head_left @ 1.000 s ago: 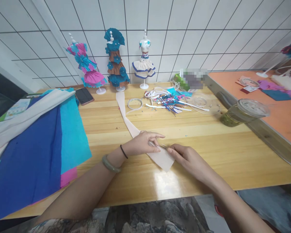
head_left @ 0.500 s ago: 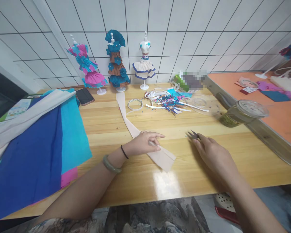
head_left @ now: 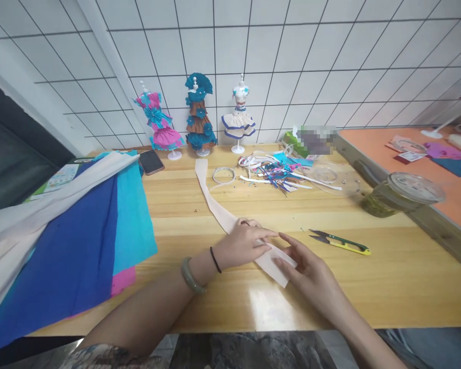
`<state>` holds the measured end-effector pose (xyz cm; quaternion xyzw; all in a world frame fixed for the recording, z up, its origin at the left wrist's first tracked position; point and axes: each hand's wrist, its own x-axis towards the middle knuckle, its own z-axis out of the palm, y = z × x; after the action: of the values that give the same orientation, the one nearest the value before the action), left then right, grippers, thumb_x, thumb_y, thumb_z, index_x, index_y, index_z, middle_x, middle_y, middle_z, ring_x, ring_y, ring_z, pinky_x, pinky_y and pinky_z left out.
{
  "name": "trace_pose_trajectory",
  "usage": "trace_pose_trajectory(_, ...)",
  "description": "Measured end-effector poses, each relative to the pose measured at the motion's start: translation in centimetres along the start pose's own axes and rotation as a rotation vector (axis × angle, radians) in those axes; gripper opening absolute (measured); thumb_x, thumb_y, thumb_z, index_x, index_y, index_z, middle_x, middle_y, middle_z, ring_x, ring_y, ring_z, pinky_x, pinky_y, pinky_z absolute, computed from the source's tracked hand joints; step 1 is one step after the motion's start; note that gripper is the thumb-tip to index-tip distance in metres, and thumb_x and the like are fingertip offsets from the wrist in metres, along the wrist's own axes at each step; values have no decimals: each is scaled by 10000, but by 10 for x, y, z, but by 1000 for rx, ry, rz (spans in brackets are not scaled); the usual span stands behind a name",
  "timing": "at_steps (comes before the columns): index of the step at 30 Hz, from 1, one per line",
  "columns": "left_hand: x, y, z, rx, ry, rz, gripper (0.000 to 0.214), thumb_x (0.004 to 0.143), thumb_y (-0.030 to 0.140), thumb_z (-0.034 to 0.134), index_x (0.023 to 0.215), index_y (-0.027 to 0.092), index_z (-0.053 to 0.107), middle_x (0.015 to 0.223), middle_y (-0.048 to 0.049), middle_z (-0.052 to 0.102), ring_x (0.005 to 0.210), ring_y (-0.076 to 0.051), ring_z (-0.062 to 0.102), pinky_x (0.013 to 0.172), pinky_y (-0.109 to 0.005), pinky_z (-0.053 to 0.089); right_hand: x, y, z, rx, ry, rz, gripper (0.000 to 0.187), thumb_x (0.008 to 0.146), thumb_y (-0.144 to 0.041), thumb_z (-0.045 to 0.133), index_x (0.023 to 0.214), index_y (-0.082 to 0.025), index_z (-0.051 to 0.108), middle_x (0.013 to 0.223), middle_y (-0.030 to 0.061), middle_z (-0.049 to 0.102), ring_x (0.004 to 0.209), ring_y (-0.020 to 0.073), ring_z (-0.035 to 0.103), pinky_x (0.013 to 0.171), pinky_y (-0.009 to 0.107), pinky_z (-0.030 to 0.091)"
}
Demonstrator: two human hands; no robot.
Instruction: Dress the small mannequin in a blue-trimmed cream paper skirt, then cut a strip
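A long pale pink strip of crepe paper runs across the wooden table from the back towards me. My left hand grips it near its close end, thumb on top and index finger stretched out. My right hand has that end between its thumb and fingers; its index fingertip meets the left one. Right of my hands lie thread snips with a green and yellow handle, blades pointing left.
Folded blue and white crepe paper covers the left side. Behind stand small dressed mannequins, a tape roll, a phone and a heap of scraps. On the right is a lidded plastic cup.
My right hand has put the snips down on the table and moved left onto the strip's near end. The left hand keeps its hold. The view has shifted slightly.
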<state>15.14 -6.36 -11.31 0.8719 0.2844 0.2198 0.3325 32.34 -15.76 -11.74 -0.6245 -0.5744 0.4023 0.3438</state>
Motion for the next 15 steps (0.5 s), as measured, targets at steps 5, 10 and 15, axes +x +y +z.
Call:
trace_pose_trajectory(5,-1,-11,-10,190,3,76,376,842,263,564,1208,176,558,1234,-78,597,1198,-213,464,1015,-356,340,-8,14,-23,-114,14,30,578,807,-427,554,1302,-137,486,782,44,650,673,175,613,588,263,500)
trace_pose_trajectory(10,-4,-22,-23,413,-12,-115,452,864,357,525,1285,195,495,1393,-109,451,1331,-283,319,1085,-445,263,-26,28,-68,-305,-34,70,530,759,-440,603,1233,-204,591,968,77,723,861,234,673,734,284,538)
trace_pose_trajectory(15,-4,-24,-38,556,-61,-384,543,881,468,451,1366,229,396,1492,-123,300,1390,-330,197,1099,-526,180,-30,46,-93,-476,121,43,505,731,-459,585,1158,-199,656,888,76,747,806,236,701,647,254,552)
